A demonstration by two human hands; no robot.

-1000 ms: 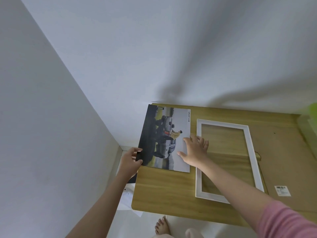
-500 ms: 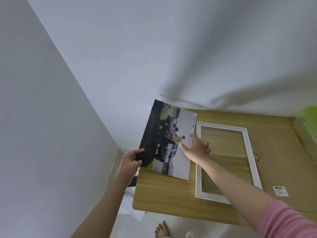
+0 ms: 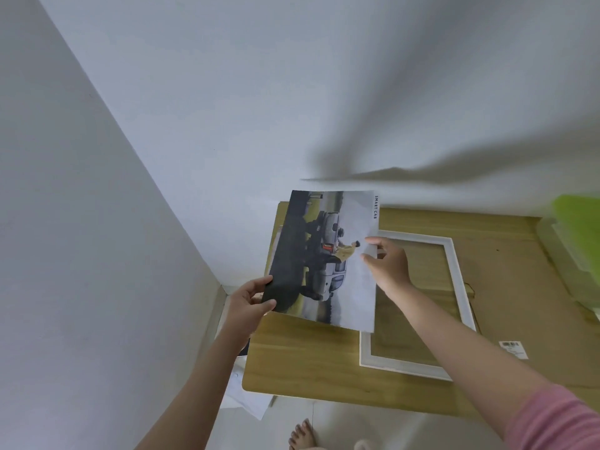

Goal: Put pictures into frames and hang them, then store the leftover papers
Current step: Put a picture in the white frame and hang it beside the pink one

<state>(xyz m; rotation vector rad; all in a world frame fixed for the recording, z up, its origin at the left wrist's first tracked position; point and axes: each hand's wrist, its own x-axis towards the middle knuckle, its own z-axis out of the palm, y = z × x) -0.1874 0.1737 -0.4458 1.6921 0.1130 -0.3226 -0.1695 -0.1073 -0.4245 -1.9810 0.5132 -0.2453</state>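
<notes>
Here the picture (image 3: pixel 328 258), pinched by the left hand (image 3: pixel 248 302) and right hand (image 3: pixel 388 266), hangs just left of the frame (image 3: pixel 461 287), long axes roughly parallel.

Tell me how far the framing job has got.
Early. Done: the white frame lies on the table. In hand: the left hand and right hand hold the car picture beside it. Left: inserting, hanging, and storing papers.
</notes>
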